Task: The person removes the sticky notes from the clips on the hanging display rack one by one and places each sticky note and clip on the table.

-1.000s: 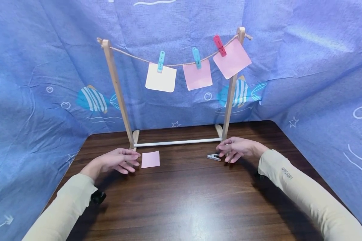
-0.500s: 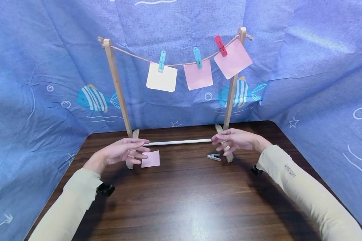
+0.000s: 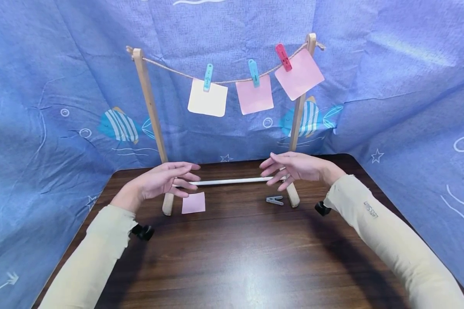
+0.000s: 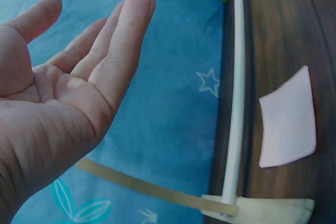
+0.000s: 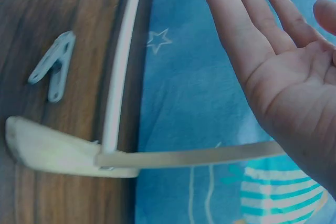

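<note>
My left hand (image 3: 164,180) hovers with extended fingers above a pink paper square (image 3: 193,203) that lies on the table; it holds nothing. Across from it, my right hand (image 3: 294,168) is also empty, fingers spread, above and behind a grey clothespin (image 3: 274,200) on the table. Behind both hands stands a wooden frame (image 3: 148,101) with a twine line (image 3: 166,68). On the twine hang a white paper (image 3: 207,101) under a blue clothespin (image 3: 208,78), a pink paper (image 3: 254,98) under another blue clothespin (image 3: 254,73), and a tilted pink paper (image 3: 301,77) under a red clothespin (image 3: 283,57).
A white crossbar (image 3: 232,181) joins the frame's two feet, the right foot (image 5: 52,148) showing close up in the right wrist view. A blue fish-print cloth (image 3: 224,137) surrounds the dark wooden table (image 3: 232,249) at the back and sides.
Both hands have risen and moved inward, away from the paper square and the grey clothespin. Those two items stay on the table, and the hanging papers keep their places.
</note>
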{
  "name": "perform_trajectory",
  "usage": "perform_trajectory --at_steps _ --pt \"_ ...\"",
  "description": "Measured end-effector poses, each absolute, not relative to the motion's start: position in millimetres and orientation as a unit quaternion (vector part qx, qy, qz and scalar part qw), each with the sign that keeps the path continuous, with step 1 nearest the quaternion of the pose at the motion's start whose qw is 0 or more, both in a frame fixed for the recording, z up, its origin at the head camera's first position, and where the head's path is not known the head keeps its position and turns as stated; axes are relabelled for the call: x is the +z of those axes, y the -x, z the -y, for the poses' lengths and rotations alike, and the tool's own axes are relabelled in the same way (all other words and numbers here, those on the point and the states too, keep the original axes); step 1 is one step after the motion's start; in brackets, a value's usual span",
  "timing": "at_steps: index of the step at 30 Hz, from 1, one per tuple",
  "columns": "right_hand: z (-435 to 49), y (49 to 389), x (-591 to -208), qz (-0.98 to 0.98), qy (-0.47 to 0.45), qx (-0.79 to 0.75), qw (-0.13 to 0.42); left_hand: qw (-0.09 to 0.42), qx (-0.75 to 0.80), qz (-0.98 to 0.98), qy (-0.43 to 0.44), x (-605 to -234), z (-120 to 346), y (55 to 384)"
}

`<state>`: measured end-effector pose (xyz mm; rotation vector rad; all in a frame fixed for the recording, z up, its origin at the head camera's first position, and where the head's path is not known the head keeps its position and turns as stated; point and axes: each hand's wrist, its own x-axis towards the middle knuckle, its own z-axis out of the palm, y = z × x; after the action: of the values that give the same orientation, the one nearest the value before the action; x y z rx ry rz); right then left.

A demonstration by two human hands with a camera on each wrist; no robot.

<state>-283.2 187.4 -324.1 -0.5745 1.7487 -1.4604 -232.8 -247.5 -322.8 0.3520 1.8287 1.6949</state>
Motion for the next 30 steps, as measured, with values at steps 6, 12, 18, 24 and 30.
perform_trajectory --at_steps 6,12,18,24,30 --pt "-178 283 -306 -0.669 0.266 -0.572 0.393 0.3 0.645 -0.686 -0.154 -304 239 235" --pt "-168 279 -282 -0.646 0.303 -0.569 0.407 0.26 0.655 -0.688 -0.172 -282 228 237" --pt "-156 276 -256 -0.627 0.371 -0.565 0.387 0.239 0.669 -0.679 -0.186 -260 219 238" --pt "-144 271 -230 -0.607 0.412 -0.596 0.327 0.162 0.739 -0.63 -0.179 -241 206 237" --pt "-136 268 -216 -0.578 0.42 -0.636 0.292 0.125 0.761 -0.617 -0.154 -232 196 236"
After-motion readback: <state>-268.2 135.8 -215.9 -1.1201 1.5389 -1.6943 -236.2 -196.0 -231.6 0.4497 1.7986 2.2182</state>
